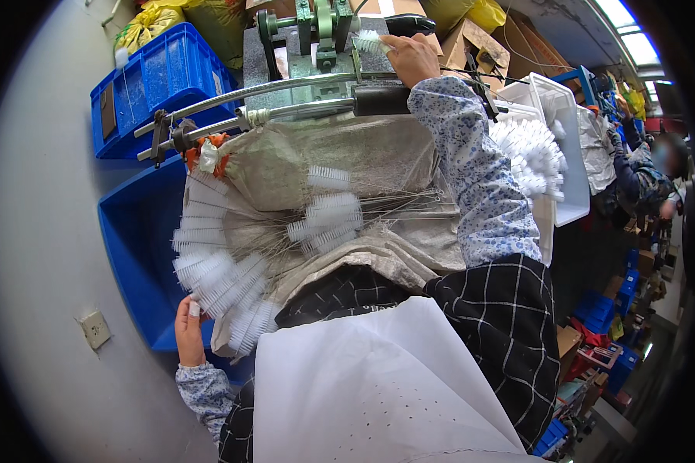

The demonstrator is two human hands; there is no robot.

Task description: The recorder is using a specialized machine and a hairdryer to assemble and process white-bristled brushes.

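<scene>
My right hand [411,59] pinches a small white bottle brush [369,42] by its bristles, up against the bench machine [324,35]. Down at the left, my left hand [189,332] has its fingers curled at the edge of a fan of white bottle brushes [239,289]; a white wrap covers one fingertip. The fingertips meet the bristles there, partly hidden. These brushes lie with thin wire stems across a grey-beige cloth [324,147] over my lap. More brush heads [328,220] rest in the middle, their stems pointing right.
Curved metal rails [286,83] with a black sleeve [381,100] run in front of the machine. A blue crate [158,85] and a blue bin [131,247] stand at left. White tubs [571,185] with piled brushes [529,158] are at right. Another person [649,174] works far right.
</scene>
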